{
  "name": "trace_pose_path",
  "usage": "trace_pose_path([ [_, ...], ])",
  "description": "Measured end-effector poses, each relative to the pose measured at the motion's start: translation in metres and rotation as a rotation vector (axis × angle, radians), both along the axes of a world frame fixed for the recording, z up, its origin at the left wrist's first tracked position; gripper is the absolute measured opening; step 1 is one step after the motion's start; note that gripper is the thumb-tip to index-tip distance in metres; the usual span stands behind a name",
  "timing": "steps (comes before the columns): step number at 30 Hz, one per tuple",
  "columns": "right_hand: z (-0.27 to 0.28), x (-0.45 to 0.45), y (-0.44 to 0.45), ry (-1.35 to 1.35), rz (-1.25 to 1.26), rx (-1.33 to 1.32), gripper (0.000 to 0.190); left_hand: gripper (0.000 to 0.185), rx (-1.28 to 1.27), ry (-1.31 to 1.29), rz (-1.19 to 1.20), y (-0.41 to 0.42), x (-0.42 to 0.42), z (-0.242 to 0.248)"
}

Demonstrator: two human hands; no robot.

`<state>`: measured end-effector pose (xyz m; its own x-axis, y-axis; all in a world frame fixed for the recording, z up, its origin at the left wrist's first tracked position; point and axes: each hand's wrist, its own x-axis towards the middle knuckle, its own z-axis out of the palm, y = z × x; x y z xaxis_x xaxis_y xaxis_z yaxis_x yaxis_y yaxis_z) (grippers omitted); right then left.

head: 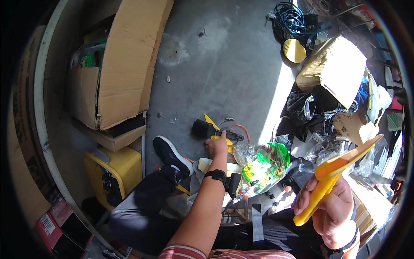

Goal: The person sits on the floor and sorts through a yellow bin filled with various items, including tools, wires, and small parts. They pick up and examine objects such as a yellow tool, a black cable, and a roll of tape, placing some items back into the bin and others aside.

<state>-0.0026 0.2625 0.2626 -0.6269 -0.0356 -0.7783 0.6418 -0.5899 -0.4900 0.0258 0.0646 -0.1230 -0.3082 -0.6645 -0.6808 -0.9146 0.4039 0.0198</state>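
Observation:
My left hand (217, 145) reaches down to the floor and touches a black brush (203, 129) with a dark handle, which lies over flat yellow plastic pieces (211, 121). Whether its fingers grip anything cannot be told. A red cable (245, 130) and a thin wire loop lie around the brush. Raised at the lower right, my right hand (326, 200) is closed around the handle of a yellow plastic tool with a wide blade (346, 162), perhaps a scraper or small shovel. Between the hands lies a clear plastic bag (270, 168) with green and yellow printing.
Cardboard boxes (129, 64) and a yellow bin (129, 171) stand at the left. On the right are a pale cardboard box (336, 64), black plastic bags (300, 110), a coiled blue cord (292, 19) and a round yellow object (294, 51). My shoe (168, 152) rests beside the brush.

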Motion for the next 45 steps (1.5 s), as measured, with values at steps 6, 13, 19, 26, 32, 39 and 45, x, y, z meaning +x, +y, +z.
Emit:
trace_pose_path([
  [6, 0.003, -0.002, -0.007, -0.143, 0.019, 0.212, 0.023, 0.083, 0.021, -0.011, 0.126, -0.004, -0.006, -0.01],
  [13, 0.0, -0.001, -0.001, -0.087, -0.023, 0.044, 0.036, 0.078, -0.068, 0.053, 0.098, 0.006, 0.005, -0.02],
  [19, 0.002, -0.004, -0.009, -0.105, -0.011, 0.212, 0.021, 0.068, 0.023, 0.076, 0.108, 0.003, 0.003, -0.016],
  [26, -0.005, 0.0, 0.002, 0.008, -0.021, 0.028, 0.032, 0.046, 0.373, 0.491, 0.349, -0.006, 0.019, -0.031],
  [32, -0.005, 0.004, 0.005, 0.075, 0.028, 0.126, 0.033, 0.044, 0.247, 0.811, -0.031, -0.03, 0.003, 0.039],
  [39, -0.014, 0.015, -0.003, 0.214, 0.148, 0.159, 0.032, 0.042, 0.838, 1.202, 0.243, -0.064, -0.048, 0.158],
  [45, -0.034, 0.021, -0.022, 0.332, 0.422, 0.334, 0.03, 0.034, 1.432, 0.771, 0.702, -0.045, -0.023, 0.242],
])
